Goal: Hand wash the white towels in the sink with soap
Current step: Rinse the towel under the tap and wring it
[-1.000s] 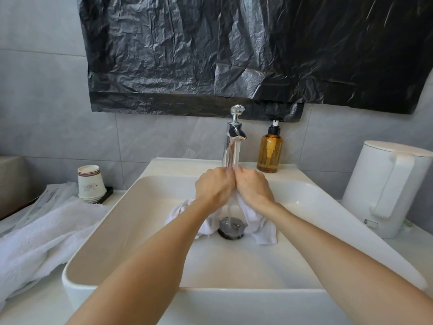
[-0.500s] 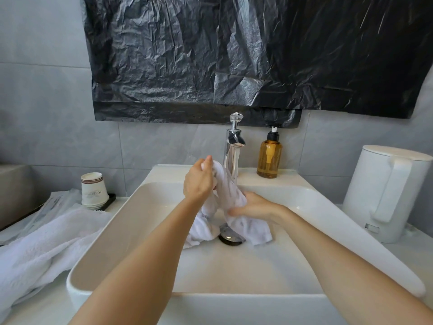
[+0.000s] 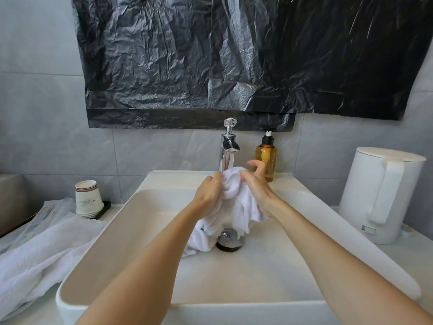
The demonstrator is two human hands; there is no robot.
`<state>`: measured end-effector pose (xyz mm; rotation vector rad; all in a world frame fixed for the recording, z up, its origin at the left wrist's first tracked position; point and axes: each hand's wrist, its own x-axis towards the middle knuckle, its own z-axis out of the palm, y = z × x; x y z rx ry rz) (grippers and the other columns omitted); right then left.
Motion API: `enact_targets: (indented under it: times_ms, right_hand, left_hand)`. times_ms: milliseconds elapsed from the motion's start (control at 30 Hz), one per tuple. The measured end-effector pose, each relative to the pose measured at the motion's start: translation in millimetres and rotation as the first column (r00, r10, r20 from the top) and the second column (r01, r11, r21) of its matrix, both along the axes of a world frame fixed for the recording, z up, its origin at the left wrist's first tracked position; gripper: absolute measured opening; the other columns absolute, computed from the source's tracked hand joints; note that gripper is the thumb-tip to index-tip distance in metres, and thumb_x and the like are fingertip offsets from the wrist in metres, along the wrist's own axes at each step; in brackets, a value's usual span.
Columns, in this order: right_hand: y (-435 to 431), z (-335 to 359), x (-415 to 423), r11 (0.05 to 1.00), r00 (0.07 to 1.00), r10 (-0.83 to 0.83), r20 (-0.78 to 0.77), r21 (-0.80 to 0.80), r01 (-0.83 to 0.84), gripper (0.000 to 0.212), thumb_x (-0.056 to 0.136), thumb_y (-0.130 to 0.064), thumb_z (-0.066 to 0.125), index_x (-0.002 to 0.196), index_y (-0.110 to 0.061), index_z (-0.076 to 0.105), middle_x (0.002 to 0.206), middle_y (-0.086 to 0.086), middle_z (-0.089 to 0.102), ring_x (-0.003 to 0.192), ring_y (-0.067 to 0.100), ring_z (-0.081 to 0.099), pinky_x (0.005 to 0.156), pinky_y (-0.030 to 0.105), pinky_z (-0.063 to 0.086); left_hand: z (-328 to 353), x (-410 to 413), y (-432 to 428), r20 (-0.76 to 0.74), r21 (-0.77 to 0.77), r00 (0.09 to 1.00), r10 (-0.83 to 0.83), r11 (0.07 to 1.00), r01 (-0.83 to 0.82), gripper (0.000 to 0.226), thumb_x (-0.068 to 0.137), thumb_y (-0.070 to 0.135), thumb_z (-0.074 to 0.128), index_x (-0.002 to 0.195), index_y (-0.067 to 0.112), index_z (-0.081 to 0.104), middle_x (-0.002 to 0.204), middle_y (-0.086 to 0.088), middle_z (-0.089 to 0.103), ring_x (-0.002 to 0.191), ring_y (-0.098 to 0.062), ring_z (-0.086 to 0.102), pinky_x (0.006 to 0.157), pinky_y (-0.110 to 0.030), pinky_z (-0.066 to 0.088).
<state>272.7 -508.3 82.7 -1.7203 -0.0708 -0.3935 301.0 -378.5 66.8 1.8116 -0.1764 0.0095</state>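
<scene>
Two bare hands meet over the middle of the white sink (image 3: pixel 110 233), working one small white towel (image 3: pixel 234 195) between them. The left hand (image 3: pixel 207 195) grips the bunched top of the towel, its fingers curled into the cloth. The right hand (image 3: pixel 259 192) lies against the other side of the bunch with its palm and thumb; its fingers (image 3: pixel 256 165) are lifted and loosely spread, not closed round the cloth. Both hands look wet.

The top of the towel is held up just in front of the chrome tap (image 3: pixel 228 152). The rest hangs down in folds, and its lower end lies on the sink floor, touching the left side of the round metal drain (image 3: pixel 230 241).

An amber soap bottle (image 3: pixel 266 159) with a black pump stands on the back ledge of the sink, just right of the tap and behind the right hand's fingers.

On the table (image 3: pixel 413 256) to the left of the sink a second, larger white towel (image 3: pixel 35 256) lies crumpled, its edge against the sink's outer wall. Behind it stands a stack of upturned paper cups (image 3: pixel 88 200). To the right of the sink stands a white kettle (image 3: pixel 379 195). A crinkled black plastic sheet (image 3: pixel 234 57) hangs on the grey tiled wall above the tap.
</scene>
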Motion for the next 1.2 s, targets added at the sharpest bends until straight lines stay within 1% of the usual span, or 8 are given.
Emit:
enact_targets:
  times_ms: [167, 233, 333, 500, 600, 833, 1067, 1200]
  right_hand:
    - [13.9, -18.4, 3.3, 0.947, 0.995, -0.057, 0.082, -0.310, 0.080, 0.011, 0.099, -0.019, 0.039, 0.109, -0.023, 0.038, 0.120, 0.006, 0.042, 0.100, 0.017, 0.048, 0.073, 0.027, 0.039]
    - [16.5, -19.8, 2.8, 0.955, 0.998, -0.048, 0.028, -0.293, 0.054, 0.008, 0.100, -0.021, 0.036, 0.106, -0.021, 0.041, 0.118, 0.007, 0.046, 0.099, 0.017, 0.049, 0.073, 0.027, 0.039]
    - [22.0, -14.2, -2.3, 0.973, 0.998, -0.033, -0.046, -0.231, 0.021, 0.017, 0.101, -0.030, 0.031, 0.100, -0.017, 0.041, 0.104, 0.005, 0.050, 0.091, 0.019, 0.046, 0.067, 0.027, 0.036]
    - [32.5, -22.7, -1.2, 0.938, 0.987, -0.136, -0.081, -0.330, 0.102, 0.049, 0.098, -0.052, 0.024, 0.126, -0.023, 0.050, 0.120, 0.004, 0.057, 0.106, 0.025, 0.052, 0.083, 0.034, 0.037]
    - [29.7, -20.7, 0.4, 0.928, 0.983, -0.175, -0.050, -0.343, 0.148, 0.049, 0.100, -0.048, 0.021, 0.123, -0.026, 0.058, 0.120, 0.003, 0.060, 0.104, 0.024, 0.052, 0.084, 0.032, 0.037]
    - [20.8, -18.9, 3.0, 0.876, 0.960, -0.263, -0.091, -0.441, 0.198, 0.050, 0.096, -0.052, 0.030, 0.078, -0.019, 0.063, 0.096, 0.009, 0.062, 0.090, 0.031, 0.054, 0.077, 0.037, 0.040]
    - [8.5, -27.2, 9.7, 0.928, 0.928, -0.254, -0.273, -0.340, 0.154, 0.041, 0.094, -0.045, 0.040, 0.107, -0.014, 0.063, 0.111, 0.009, 0.063, 0.099, 0.028, 0.058, 0.085, 0.037, 0.045]
    - [-2.4, -22.4, 12.4, 0.968, 0.899, -0.197, -0.390, -0.221, 0.116, 0.048, 0.097, -0.048, 0.040, 0.116, -0.009, 0.060, 0.104, 0.011, 0.064, 0.089, 0.024, 0.057, 0.075, 0.030, 0.041]
  left_hand:
    - [-5.7, 0.1, -5.5, -0.051, -0.085, 0.993, -0.105, 0.991, 0.100, 0.078, 0.075, 0.073, 0.058, 0.127, 0.019, 0.035, 0.114, -0.008, 0.061, 0.107, -0.021, 0.061, 0.099, -0.039, 0.047]
    - [-13.2, 6.8, -9.7, -0.067, -0.071, 0.995, -0.071, 0.995, 0.067, 0.087, 0.064, 0.081, 0.058, 0.122, 0.017, 0.050, 0.116, -0.009, 0.066, 0.105, -0.021, 0.065, 0.097, -0.039, 0.049]
    - [-8.0, 1.3, -6.1, 0.070, 0.034, 0.988, 0.139, 0.989, -0.142, 0.053, 0.085, 0.061, 0.051, 0.090, 0.010, 0.064, 0.093, -0.007, 0.070, 0.089, -0.025, 0.064, 0.078, -0.032, 0.048]
    - [-4.6, -2.6, -6.4, 0.157, 0.225, 0.959, 0.238, 0.936, -0.269, 0.048, 0.095, 0.053, 0.040, 0.099, 0.016, 0.069, 0.098, -0.006, 0.070, 0.099, -0.031, 0.063, 0.083, -0.035, 0.048]
    - [-0.2, -4.5, -8.4, 0.214, 0.284, 0.939, 0.269, 0.903, -0.323, 0.045, 0.096, 0.052, 0.043, 0.109, 0.019, 0.070, 0.108, -0.010, 0.069, 0.104, -0.033, 0.061, 0.081, -0.034, 0.042]
    - [-1.7, -12.9, -7.4, 0.385, 0.360, 0.876, 0.290, 0.827, -0.432, 0.045, 0.098, 0.043, 0.038, 0.097, 0.011, 0.070, 0.100, -0.014, 0.069, 0.096, -0.035, 0.060, 0.076, -0.033, 0.040]
    - [-5.1, -13.2, -4.1, 0.407, 0.565, 0.913, 0.017, 0.781, -0.266, 0.051, 0.100, 0.052, 0.029, 0.090, 0.017, 0.065, 0.097, -0.015, 0.068, 0.094, -0.036, 0.060, 0.076, -0.036, 0.042]
    - [-6.2, -9.2, 2.1, 0.228, 0.509, 0.951, -0.206, 0.859, 0.064, 0.066, 0.095, 0.065, 0.034, 0.142, 0.020, 0.042, 0.129, -0.013, 0.062, 0.119, -0.032, 0.056, 0.097, -0.040, 0.043]
